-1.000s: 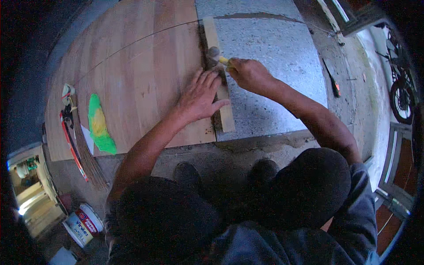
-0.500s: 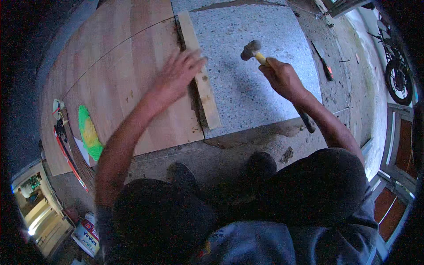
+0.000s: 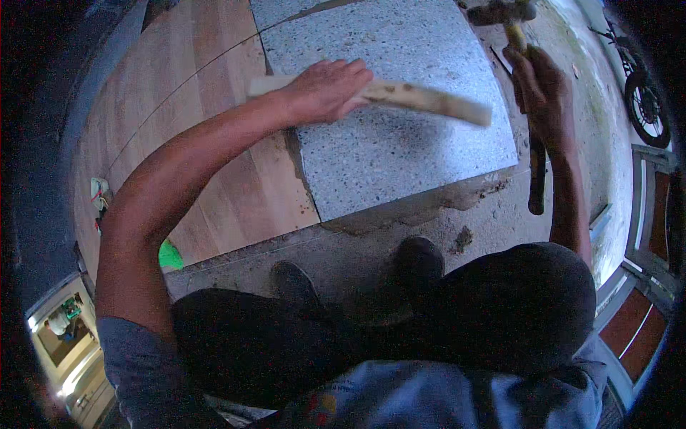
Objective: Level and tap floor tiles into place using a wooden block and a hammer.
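My left hand (image 3: 330, 91) is closed around a pale wooden batten (image 3: 429, 102). The batten lies crosswise over a grey speckled tile (image 3: 379, 168), its right end blurred; whether it touches the tile I cannot tell. To the right, my right hand (image 3: 544, 93) grips a hammer (image 3: 516, 34) by its yellow and black handle, the head pointing away from me. Wood-patterned tiles (image 3: 207, 136) adjoin the speckled tile on the left, with a narrow gap between them.
Rough cement floor (image 3: 493, 222) runs along the tiles' near edge, by my shoes (image 3: 296, 282). Part of a green object (image 3: 170, 255) shows beside my left arm. A motorcycle wheel (image 3: 645, 107) and framed panels (image 3: 632, 329) stand at the right; a person (image 3: 58, 325) is far left.
My left hand has taken hold of the batten, which has turned from lengthwise along the gap to crosswise over the speckled tile. My right hand has carried the hammer away and rightward.
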`<state>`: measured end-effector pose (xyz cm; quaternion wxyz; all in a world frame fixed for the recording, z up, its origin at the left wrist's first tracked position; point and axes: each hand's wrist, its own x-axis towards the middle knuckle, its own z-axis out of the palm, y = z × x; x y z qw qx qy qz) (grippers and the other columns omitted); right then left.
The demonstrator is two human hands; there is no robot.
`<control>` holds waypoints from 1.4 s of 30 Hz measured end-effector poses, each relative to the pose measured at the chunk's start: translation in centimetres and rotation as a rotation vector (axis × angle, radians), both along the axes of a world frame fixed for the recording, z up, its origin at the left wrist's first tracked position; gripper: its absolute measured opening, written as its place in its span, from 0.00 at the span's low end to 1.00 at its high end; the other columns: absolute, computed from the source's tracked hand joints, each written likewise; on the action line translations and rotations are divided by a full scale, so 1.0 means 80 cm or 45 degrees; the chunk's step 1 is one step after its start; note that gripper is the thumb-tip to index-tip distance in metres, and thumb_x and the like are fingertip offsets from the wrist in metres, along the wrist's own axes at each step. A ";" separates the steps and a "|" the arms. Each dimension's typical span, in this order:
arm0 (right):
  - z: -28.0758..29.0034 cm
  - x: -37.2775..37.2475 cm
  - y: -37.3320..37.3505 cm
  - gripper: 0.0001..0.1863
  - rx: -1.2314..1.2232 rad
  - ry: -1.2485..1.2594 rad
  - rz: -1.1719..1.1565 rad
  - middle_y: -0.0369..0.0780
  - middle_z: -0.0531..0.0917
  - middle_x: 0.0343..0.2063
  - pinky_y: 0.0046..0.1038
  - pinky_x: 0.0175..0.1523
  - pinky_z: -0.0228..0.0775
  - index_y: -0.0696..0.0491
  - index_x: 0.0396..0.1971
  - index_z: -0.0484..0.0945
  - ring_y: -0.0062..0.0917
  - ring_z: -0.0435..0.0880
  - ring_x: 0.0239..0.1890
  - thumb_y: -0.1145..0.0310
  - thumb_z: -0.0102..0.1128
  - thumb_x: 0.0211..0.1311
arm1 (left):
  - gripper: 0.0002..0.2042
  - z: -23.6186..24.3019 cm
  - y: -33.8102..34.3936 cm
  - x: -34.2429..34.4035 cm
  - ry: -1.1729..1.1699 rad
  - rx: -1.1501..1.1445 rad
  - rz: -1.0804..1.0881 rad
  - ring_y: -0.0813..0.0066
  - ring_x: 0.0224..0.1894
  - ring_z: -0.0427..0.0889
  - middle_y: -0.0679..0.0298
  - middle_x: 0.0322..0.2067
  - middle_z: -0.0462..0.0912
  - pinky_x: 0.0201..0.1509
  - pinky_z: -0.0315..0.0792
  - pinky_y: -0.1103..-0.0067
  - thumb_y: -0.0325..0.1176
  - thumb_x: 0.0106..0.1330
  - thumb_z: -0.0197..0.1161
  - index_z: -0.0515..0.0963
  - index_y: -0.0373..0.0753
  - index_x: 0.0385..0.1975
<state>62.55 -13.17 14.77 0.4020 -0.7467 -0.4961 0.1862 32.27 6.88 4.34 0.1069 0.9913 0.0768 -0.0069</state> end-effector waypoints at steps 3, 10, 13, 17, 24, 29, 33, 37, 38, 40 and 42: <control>0.003 0.006 0.000 0.15 0.040 -0.046 0.005 0.28 0.74 0.23 0.19 0.26 0.58 0.55 0.50 0.82 0.11 0.67 0.23 0.59 0.56 0.79 | 0.21 -0.012 -0.012 0.047 -0.084 -0.053 0.203 0.50 0.54 0.79 0.53 0.50 0.74 0.56 0.75 0.54 0.42 0.70 0.64 0.69 0.37 0.55; -0.051 0.002 0.011 0.15 -0.002 -0.226 0.053 0.46 0.79 0.18 0.36 0.30 0.69 0.58 0.38 0.81 0.27 0.75 0.20 0.59 0.63 0.72 | 0.24 -0.048 -0.009 0.084 -0.066 0.050 0.335 0.46 0.53 0.80 0.51 0.51 0.75 0.51 0.78 0.53 0.48 0.72 0.62 0.71 0.35 0.57; -0.075 -0.004 0.015 0.13 0.015 -0.269 0.118 0.52 0.80 0.21 0.42 0.31 0.70 0.58 0.39 0.81 0.46 0.79 0.22 0.61 0.62 0.71 | 0.24 -0.059 -0.010 0.085 0.016 0.034 0.401 0.47 0.54 0.80 0.52 0.53 0.75 0.53 0.79 0.54 0.49 0.71 0.63 0.72 0.36 0.56; -0.104 -0.020 0.026 0.12 0.046 -0.318 0.229 0.55 0.82 0.25 0.51 0.34 0.73 0.57 0.37 0.79 0.57 0.83 0.30 0.62 0.60 0.70 | 0.24 -0.060 -0.014 0.082 -0.082 -0.010 0.455 0.48 0.55 0.80 0.53 0.53 0.76 0.54 0.78 0.54 0.50 0.70 0.63 0.73 0.36 0.54; -0.146 -0.056 0.042 0.13 -0.065 -0.349 0.349 0.54 0.83 0.24 0.54 0.32 0.75 0.55 0.39 0.77 0.56 0.84 0.29 0.60 0.59 0.70 | 0.28 -0.051 -0.014 0.048 0.049 -0.002 0.585 0.48 0.54 0.80 0.50 0.50 0.78 0.53 0.78 0.55 0.55 0.68 0.64 0.72 0.33 0.53; -0.152 -0.069 0.049 0.12 -0.059 -0.373 0.392 0.53 0.84 0.25 0.54 0.32 0.76 0.54 0.41 0.74 0.55 0.84 0.28 0.61 0.59 0.70 | 0.28 -0.055 -0.012 0.045 0.036 0.021 0.602 0.48 0.54 0.80 0.48 0.49 0.78 0.54 0.77 0.55 0.54 0.68 0.64 0.72 0.32 0.52; -0.152 -0.069 0.050 0.10 -0.143 -0.318 0.375 0.53 0.83 0.28 0.49 0.33 0.75 0.56 0.41 0.77 0.54 0.84 0.31 0.67 0.64 0.69 | 0.26 -0.053 -0.017 0.046 0.164 -0.044 0.647 0.50 0.55 0.78 0.50 0.49 0.78 0.55 0.76 0.57 0.52 0.69 0.64 0.72 0.32 0.51; -0.153 -0.069 0.049 0.09 0.023 -0.312 0.421 0.53 0.83 0.29 0.49 0.31 0.75 0.56 0.42 0.76 0.54 0.84 0.29 0.69 0.64 0.68 | 0.25 -0.050 -0.017 0.045 0.136 -0.009 0.644 0.51 0.56 0.78 0.50 0.50 0.77 0.55 0.76 0.57 0.50 0.69 0.64 0.72 0.32 0.50; -0.154 -0.069 0.050 0.09 0.009 -0.325 0.445 0.52 0.83 0.28 0.49 0.30 0.75 0.56 0.40 0.76 0.54 0.84 0.28 0.69 0.64 0.68 | 0.25 -0.050 -0.017 0.045 0.132 -0.022 0.647 0.50 0.56 0.78 0.50 0.50 0.77 0.55 0.76 0.57 0.50 0.68 0.65 0.71 0.33 0.51; -0.153 -0.072 0.052 0.09 -0.037 -0.379 0.448 0.51 0.82 0.26 0.51 0.29 0.75 0.56 0.37 0.74 0.54 0.83 0.26 0.68 0.63 0.68 | 0.26 -0.050 -0.015 0.045 0.141 -0.058 0.648 0.49 0.56 0.79 0.49 0.50 0.78 0.56 0.76 0.57 0.51 0.68 0.66 0.70 0.33 0.52; -0.151 -0.074 0.054 0.10 -0.148 -0.380 0.465 0.52 0.83 0.28 0.53 0.30 0.75 0.57 0.40 0.72 0.54 0.84 0.27 0.67 0.59 0.68 | 0.28 -0.049 -0.014 0.045 0.174 -0.043 0.633 0.48 0.56 0.79 0.49 0.51 0.77 0.57 0.76 0.57 0.51 0.67 0.66 0.70 0.33 0.53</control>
